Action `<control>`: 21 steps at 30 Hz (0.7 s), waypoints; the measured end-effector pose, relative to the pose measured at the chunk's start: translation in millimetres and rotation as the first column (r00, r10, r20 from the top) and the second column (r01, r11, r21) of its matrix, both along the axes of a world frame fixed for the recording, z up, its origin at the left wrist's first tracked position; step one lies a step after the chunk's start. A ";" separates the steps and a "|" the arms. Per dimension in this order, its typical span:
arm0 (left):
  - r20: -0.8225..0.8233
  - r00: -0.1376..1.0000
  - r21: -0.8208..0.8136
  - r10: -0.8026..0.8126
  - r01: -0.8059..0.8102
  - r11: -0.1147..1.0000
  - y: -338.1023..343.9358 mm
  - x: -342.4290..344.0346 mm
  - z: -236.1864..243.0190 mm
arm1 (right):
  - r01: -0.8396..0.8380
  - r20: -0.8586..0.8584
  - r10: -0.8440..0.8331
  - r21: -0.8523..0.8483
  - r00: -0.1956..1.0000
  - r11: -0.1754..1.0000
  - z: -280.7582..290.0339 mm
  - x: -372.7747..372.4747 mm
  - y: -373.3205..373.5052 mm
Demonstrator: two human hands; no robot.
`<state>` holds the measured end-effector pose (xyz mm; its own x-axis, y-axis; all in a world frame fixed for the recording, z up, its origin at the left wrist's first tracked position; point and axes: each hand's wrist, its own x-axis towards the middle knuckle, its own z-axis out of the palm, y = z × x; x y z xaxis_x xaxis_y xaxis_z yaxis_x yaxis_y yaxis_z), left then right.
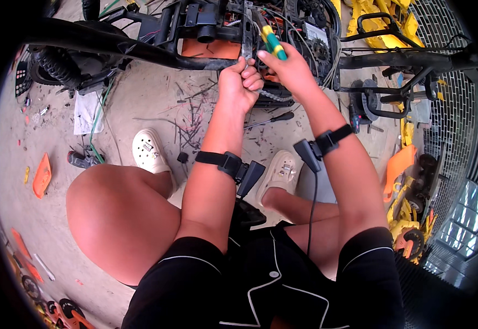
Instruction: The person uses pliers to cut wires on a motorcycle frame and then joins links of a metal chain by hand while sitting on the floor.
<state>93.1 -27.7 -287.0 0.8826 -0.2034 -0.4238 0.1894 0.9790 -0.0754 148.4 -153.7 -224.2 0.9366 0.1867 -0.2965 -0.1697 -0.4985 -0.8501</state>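
My right hand (pixel 291 68) is closed round a pair of pliers (pixel 272 44) with green and yellow handles. Their head points up and away from me, among the wires and parts of a black metal frame (pixel 206 27). Just to the left, the fingers of my left hand (pixel 240 86) are curled in a pinch at the lower end of a grey metal strip (pixel 247 41). What they grip is too small and covered to make out. A grey braided cable (pixel 274 97) runs below both hands.
A screwdriver (pixel 274 119) and scattered cut scraps (pixel 192 115) lie on the concrete floor. Black frame tubes (pixel 140 49) cross on the left. A power tool (pixel 355 112) stands at right, with yellow parts (pixel 381 22) beyond. An orange panel (pixel 42 175) lies far left.
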 end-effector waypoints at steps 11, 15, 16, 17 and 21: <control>0.067 0.987 0.106 -0.147 0.140 0.985 17.3 -1.4 -9.3 | -0.040 0.246 0.127 -0.328 0.961 0.944 -15.9 16.8 28.0; -0.019 0.976 0.415 -0.216 0.205 0.886 15.9 -9.5 1.2 | -0.021 0.260 0.106 -0.308 0.960 0.951 -18.7 15.5 22.4; -0.046 0.973 0.541 -0.225 0.214 0.813 13.2 -15.2 0.0 | -0.004 0.289 0.103 -0.322 0.952 0.947 -21.0 12.8 22.7; -0.073 0.970 0.655 -0.231 0.221 0.723 12.2 -21.3 -1.2 | 0.013 0.318 0.100 -0.336 0.943 0.942 -24.4 10.1 23.1; -0.077 0.977 0.917 -0.198 0.148 0.372 10.9 -39.8 -4.0 | 0.037 0.309 0.077 -0.347 0.948 0.937 -22.0 6.0 25.0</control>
